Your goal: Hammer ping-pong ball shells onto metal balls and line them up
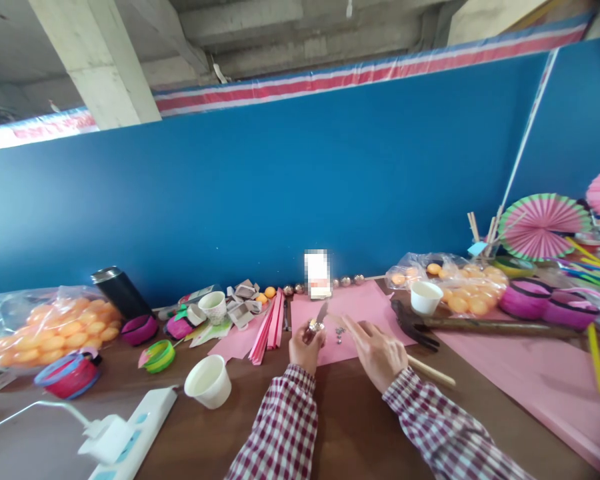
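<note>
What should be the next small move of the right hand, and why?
Probably bring the right hand slightly nearer the shiny piece in the left hand, because its fingers point roughly that way and the two hands are apart. Whether the right hand grips the wooden stick is unclear.

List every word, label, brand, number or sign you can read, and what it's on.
No text is readable.
White upright object: pixelated, unreadable.
Patterned cup: markings too small to read.
Green-and-white sheet: too blurred to read.
</note>
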### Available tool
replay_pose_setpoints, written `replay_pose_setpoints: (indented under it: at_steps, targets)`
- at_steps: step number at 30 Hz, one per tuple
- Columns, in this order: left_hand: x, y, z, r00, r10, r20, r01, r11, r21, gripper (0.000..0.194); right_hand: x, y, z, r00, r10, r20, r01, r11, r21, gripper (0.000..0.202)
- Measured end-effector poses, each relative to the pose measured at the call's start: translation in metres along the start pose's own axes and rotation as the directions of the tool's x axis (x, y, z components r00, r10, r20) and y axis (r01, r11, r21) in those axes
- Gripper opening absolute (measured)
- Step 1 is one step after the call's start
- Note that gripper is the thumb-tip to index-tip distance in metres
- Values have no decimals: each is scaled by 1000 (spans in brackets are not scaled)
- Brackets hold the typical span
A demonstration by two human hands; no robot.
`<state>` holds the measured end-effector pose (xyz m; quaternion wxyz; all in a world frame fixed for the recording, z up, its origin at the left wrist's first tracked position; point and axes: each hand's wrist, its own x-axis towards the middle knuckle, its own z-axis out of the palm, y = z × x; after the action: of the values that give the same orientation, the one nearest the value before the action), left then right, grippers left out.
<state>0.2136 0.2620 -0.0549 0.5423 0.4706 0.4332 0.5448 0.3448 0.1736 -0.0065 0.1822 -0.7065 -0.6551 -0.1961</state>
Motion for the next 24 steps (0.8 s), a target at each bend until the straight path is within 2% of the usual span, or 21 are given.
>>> replay_pose_setpoints:
  at_steps: [4,13,18,24]
  targets:
    - [2,-3,0,999,0,-35,0,1000,15,52,0,1,3,1000,-3,-13,3,1000,12,46]
    - [-1,3,0,1000,7,-11,-6,1000,23,46,-2,-1,2,998,-49,-36,50,998,34,47]
    - [-3,4,2,997,14,-70,-14,1000,4,45,-2,-1,6,992,-64,-113,69,997,44,46]
    - [-3,4,4,994,27,-103,-23,999,40,44,-2,2,7,983,-118,-144,126,991,49,44]
